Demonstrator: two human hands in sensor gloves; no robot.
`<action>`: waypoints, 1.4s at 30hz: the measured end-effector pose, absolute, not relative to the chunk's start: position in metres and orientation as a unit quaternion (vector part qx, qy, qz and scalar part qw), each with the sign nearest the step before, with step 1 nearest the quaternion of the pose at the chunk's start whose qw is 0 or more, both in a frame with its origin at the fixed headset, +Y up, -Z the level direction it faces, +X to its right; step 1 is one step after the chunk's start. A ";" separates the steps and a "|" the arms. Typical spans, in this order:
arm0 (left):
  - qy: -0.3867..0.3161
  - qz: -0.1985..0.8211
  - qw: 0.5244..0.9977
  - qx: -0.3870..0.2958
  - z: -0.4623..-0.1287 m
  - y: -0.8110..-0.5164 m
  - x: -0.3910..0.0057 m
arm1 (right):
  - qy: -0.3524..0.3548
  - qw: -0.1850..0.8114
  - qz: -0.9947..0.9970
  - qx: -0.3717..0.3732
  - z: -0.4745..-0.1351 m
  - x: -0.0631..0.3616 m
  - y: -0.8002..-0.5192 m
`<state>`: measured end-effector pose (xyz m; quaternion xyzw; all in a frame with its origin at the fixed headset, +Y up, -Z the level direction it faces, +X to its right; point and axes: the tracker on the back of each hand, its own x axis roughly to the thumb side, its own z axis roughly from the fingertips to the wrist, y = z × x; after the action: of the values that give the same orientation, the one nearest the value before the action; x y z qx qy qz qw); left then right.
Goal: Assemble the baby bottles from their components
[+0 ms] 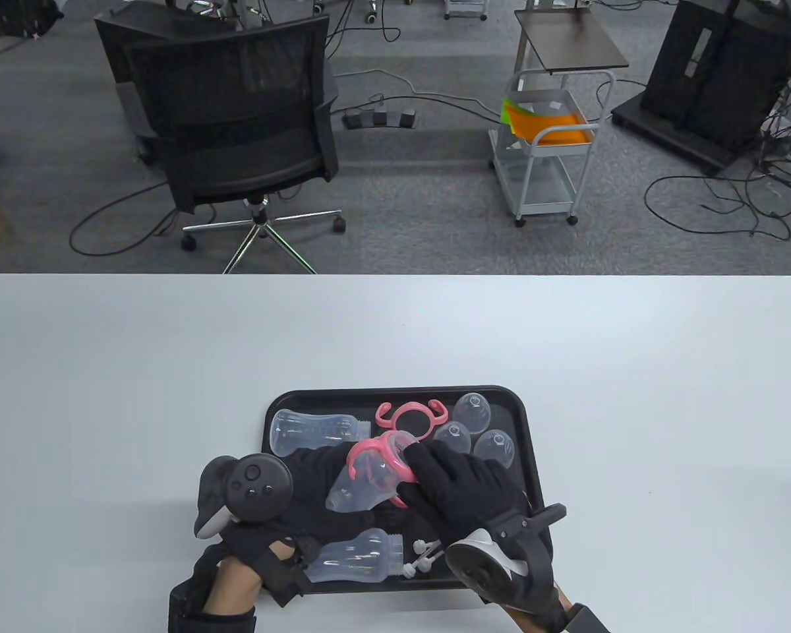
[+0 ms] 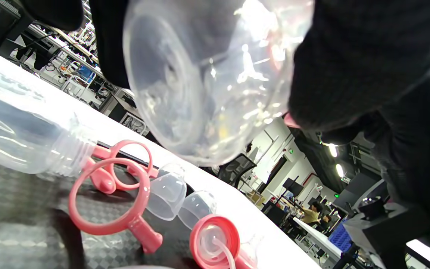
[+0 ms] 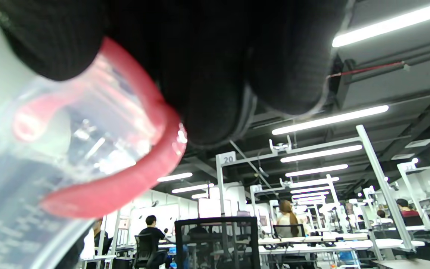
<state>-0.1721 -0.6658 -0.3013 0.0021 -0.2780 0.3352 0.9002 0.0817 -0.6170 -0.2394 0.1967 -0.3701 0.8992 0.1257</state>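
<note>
Right hand (image 1: 465, 491): nearest the camera in the table view, in a black glove with a tracker strapped to its back; its fingers (image 1: 428, 461) curl round the pink handle ring (image 1: 379, 461) at the neck of the held bottle.
Left hand (image 1: 303, 491): also gloved in black with a tracker on its back; it lies under the held bottle and cradles it from the left. How far its fingers wrap the body cannot be told exactly, but they are curled against it.
Held bottle (image 1: 359, 488): clear plastic, lifted above the tray and tilted, base toward the person, mouth pointing away and to the right. In the left wrist view its round base (image 2: 203, 82) fills the upper middle of the picture.
Tray (image 1: 530, 448): black, rounded corners, sitting on the desk near the front edge.
Desk (image 1: 395, 330): white and wide.
Far bottle (image 1: 310, 432): clear, lying on its side at the tray's far left corner.
Near bottle (image 1: 356, 557): clear, lying on its side along the tray's near edge, just below the hands.
Spare handle ring (image 1: 409, 415): pink, flat on the tray's far side, just beyond the held bottle.
Clear caps (image 1: 478, 432): three domes grouped at the tray's far right corner.
Straw pieces (image 1: 422, 554): small white parts just right of the near bottle.
Office chair (image 1: 237, 125): black mesh, on the grey floor beyond the desk.
Cart (image 1: 547, 142): white, on wheels, holding orange and green sheets.
</note>
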 end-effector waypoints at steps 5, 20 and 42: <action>-0.278 0.350 0.895 0.010 -0.301 -0.666 -0.174 | -0.367 0.132 0.898 0.205 -0.238 0.081 -0.618; -0.286 0.396 0.871 0.045 -0.304 -0.667 -0.182 | -0.355 0.158 0.891 0.234 -0.237 0.084 -0.613; -0.217 0.504 0.831 0.090 -0.312 -0.672 -0.219 | -0.242 0.160 0.951 0.109 -0.292 0.144 -0.616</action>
<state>-0.2189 -0.6719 -0.3116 0.0904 -0.2168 0.5037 0.8314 0.1445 -0.6157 -0.2922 0.1092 -0.2424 0.9505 0.1605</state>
